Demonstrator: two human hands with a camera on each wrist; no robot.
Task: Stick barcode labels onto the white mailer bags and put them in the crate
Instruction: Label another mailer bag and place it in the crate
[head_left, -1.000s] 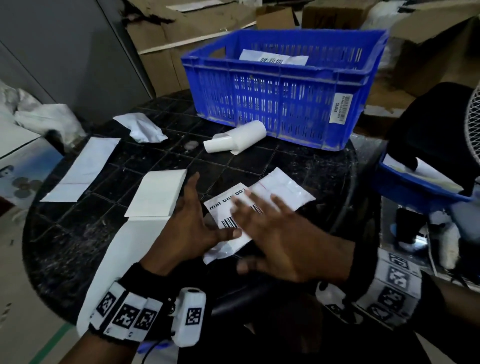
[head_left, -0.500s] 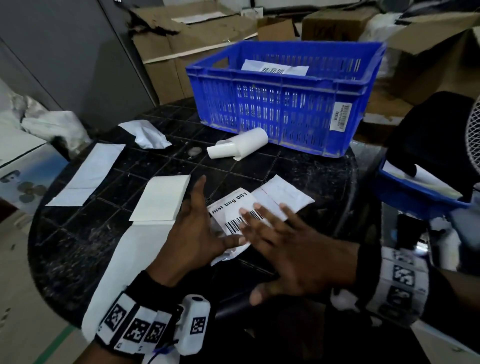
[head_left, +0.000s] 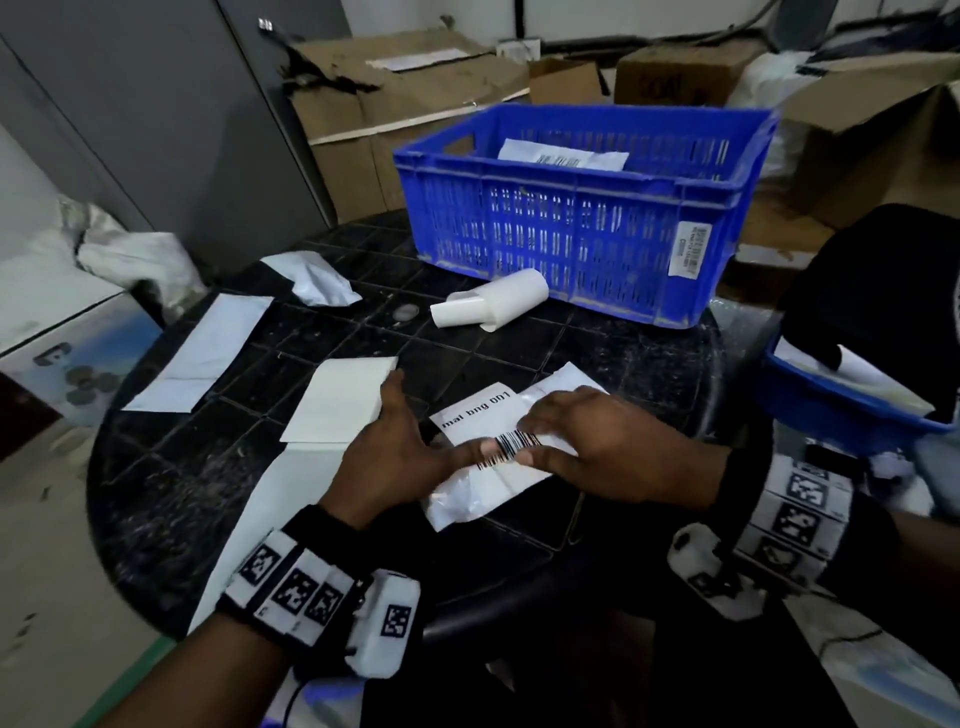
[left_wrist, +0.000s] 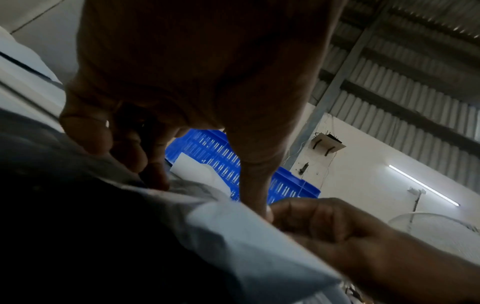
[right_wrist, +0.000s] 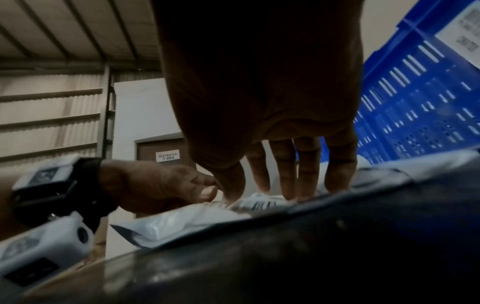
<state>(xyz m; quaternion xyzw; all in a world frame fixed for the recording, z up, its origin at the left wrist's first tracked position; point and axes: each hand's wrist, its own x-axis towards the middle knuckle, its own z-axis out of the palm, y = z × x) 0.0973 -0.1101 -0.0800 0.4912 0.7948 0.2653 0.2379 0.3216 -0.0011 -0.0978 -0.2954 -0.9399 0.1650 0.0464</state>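
Observation:
A white mailer bag (head_left: 470, 499) lies flat on the black table (head_left: 171, 467) in front of me. A barcode label (head_left: 475, 418) reading "mal bng 001" is on it. My left hand (head_left: 400, 452) lies flat at the bag's left edge, its thumb stretched across onto the barcode. My right hand (head_left: 613, 447) presses straight fingers down on the label's right part, which the right wrist view shows with the fingertips (right_wrist: 291, 195) on the label (right_wrist: 259, 203). The blue crate (head_left: 571, 223) stands behind, with one labelled bag (head_left: 561, 156) inside.
A roll of label backing (head_left: 493, 306) lies in front of the crate. A white sheet stack (head_left: 343, 405), a long white strip (head_left: 197, 353) and crumpled paper (head_left: 317, 280) lie to the left. Cardboard boxes (head_left: 395, 104) stand behind the table. A blue tray (head_left: 852, 400) sits at the right.
My right hand's spread fingers have drawn together and slid along the label toward the barcode. My left thumb now reaches onto the barcode. The bag stays on the table.

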